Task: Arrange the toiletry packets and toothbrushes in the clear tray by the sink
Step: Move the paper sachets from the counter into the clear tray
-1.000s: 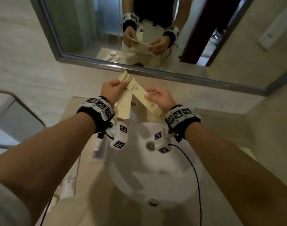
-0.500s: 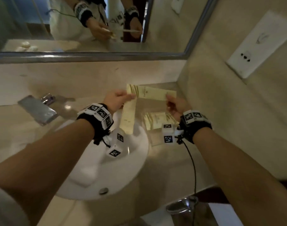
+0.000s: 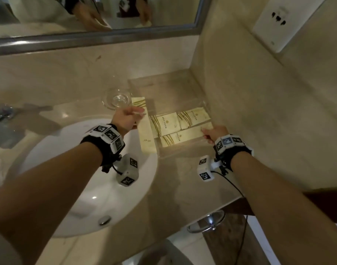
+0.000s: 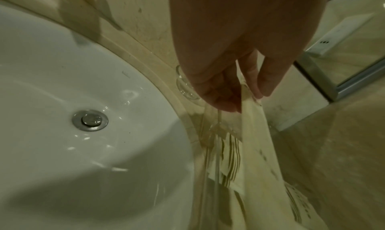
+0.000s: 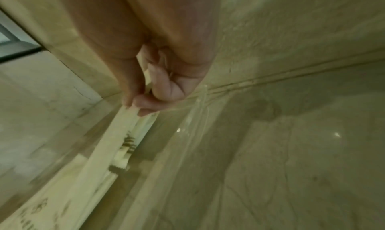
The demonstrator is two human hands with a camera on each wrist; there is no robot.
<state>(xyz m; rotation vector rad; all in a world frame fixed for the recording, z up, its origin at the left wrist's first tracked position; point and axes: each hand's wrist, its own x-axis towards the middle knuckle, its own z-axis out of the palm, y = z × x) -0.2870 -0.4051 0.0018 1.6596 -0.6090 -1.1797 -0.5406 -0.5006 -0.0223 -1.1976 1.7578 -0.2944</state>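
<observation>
Clear tray (image 3: 185,152): on the counter in the corner, right of the sink (image 3: 91,188); open top takes packets laid flat.
Square packets (image 3: 166,124): two, side by side in the tray's far row.
Long packet, right (image 3: 183,137): flat along the tray's near wall; the right hand (image 3: 214,133) pinches its right end, apparently to seat it.
Long packet, left (image 3: 143,129): hangs over the tray's left edge, pinched near its top by the left hand (image 3: 125,121); likely waiting for room.
Glass dish (image 3: 117,99): just left of the tray.
</observation>
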